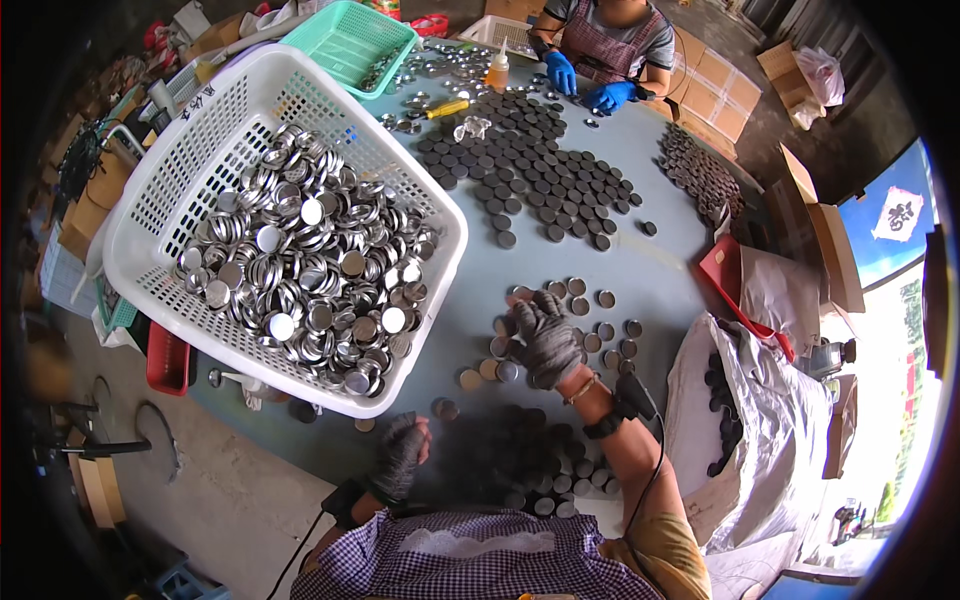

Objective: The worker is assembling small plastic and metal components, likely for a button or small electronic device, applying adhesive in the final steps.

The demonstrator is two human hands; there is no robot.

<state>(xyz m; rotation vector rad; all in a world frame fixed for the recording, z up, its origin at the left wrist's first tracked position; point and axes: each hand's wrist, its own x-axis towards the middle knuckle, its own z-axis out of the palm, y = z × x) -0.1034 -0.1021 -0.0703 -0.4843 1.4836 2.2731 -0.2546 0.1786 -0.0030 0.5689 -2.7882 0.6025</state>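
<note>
Where our right fingers (pixel 530 315) reach out over the surface (pixel 640 260), they are partly curled, bare tips showing past the grey glove; whether they pinch anything we cannot tell. Around our right hand (pixel 547 345) lie discs (pixel 606 298), greyish ones on its right and a few paler ones just off its left side. Our left hand (pixel 402 455), gloved alike, is near our apron (pixel 450 545) with its fingers folded inward; we cannot tell what, if anything, they hold. A couple of loose discs lie near their tips. Between our forearms we see a dark pile (pixel 540 440) of discs, partly blurred.

Farther to our left, a white basket (pixel 452 225) stands tilted, heaped with shiny caps (pixel 300 250). Beyond our right hand, a broad spread of dark discs covers the middle of the surface, with a yellow screwdriver (pixel 447 109) and an orange bottle (pixel 498 68) near its far edge. Past the basket we see a green basket (pixel 330 30). To our right are a red tray (pixel 722 270) and a pale sack (pixel 770 430). Across from us sits a co-worker in blue gloves (pixel 561 73).
</note>
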